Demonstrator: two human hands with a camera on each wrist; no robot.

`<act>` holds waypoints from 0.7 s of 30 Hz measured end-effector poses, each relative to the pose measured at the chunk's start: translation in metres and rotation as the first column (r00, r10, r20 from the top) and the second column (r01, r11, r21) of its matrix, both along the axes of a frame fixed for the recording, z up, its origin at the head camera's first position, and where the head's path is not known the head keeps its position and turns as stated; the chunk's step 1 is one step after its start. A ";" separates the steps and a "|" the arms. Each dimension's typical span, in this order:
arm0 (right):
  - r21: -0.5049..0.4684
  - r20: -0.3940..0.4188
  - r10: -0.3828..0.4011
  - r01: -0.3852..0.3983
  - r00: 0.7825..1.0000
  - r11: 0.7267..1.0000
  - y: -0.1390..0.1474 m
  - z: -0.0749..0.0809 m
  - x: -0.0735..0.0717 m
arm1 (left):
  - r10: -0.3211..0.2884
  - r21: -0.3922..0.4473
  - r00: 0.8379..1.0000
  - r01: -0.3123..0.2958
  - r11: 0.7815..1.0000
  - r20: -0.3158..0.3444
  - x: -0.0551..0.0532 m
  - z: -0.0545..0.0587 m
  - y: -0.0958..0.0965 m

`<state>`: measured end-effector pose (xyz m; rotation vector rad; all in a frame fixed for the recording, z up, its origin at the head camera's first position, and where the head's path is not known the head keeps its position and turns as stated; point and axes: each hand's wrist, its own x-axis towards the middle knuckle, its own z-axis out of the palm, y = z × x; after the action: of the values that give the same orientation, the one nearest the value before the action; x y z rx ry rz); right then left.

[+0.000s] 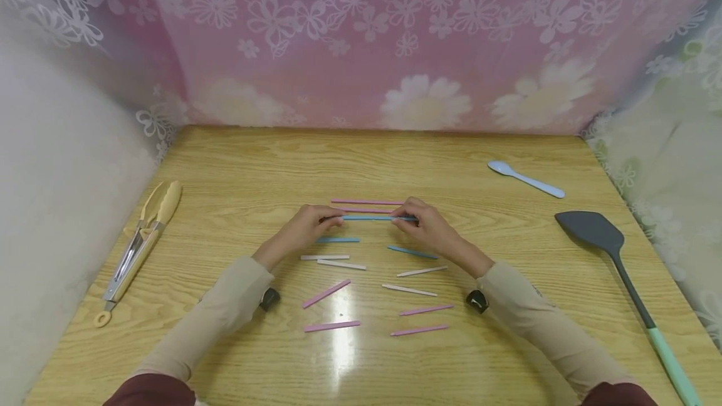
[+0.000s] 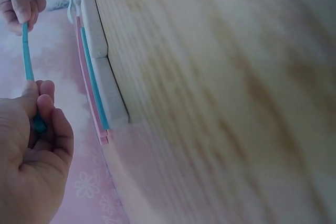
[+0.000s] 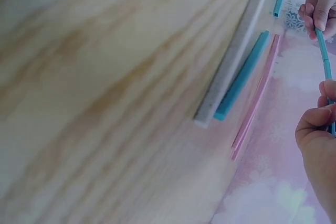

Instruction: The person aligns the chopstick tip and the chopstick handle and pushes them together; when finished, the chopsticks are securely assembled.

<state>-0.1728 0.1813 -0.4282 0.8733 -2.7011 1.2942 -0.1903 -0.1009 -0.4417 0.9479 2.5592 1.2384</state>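
Note:
A thin blue stick [image 1: 368, 218] is stretched level between both hands, above the table; a seam shows along it in the wrist views. My left hand [image 1: 307, 227] pinches its left end between thumb and fingers. The other end is pinched by my right hand [image 1: 424, 227]. Just beyond lie two long pink sticks [image 1: 366, 202], side by side. Shorter sticks lie nearer: a blue one [image 1: 341, 240] by the left wrist and another blue piece [image 1: 412, 252] by the right. White sticks [image 1: 341, 264] and pink sticks [image 1: 331, 326] form two columns below them.
Tongs [image 1: 138, 243] with cream tips lie at the left of the wooden table [image 1: 254, 161]. On the right are a pale blue spoon [image 1: 530, 178] and a dark turner [image 1: 592, 230] with a green handle end. Flowered cloth [image 1: 338, 49] hangs behind the table.

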 end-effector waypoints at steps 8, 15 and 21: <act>-0.042 -0.027 0.020 -0.021 0.999 0.999 -0.004 0.002 0.003 | 0.040 0.037 0.995 -0.037 0.999 -0.089 0.003 0.001 0.003; -0.063 -0.121 0.032 -0.040 0.992 0.997 -0.007 -0.001 0.006 | 0.092 0.083 0.979 -0.078 0.993 -0.182 0.008 0.002 0.010; -0.051 -0.137 0.038 -0.046 0.990 0.998 -0.005 -0.001 0.004 | 0.087 0.057 0.986 -0.079 0.995 -0.145 0.007 0.003 0.011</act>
<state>-0.1689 0.1766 -0.4288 0.9794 -2.5454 1.2594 -0.1830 -0.0899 -0.4390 0.9870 2.7181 1.3082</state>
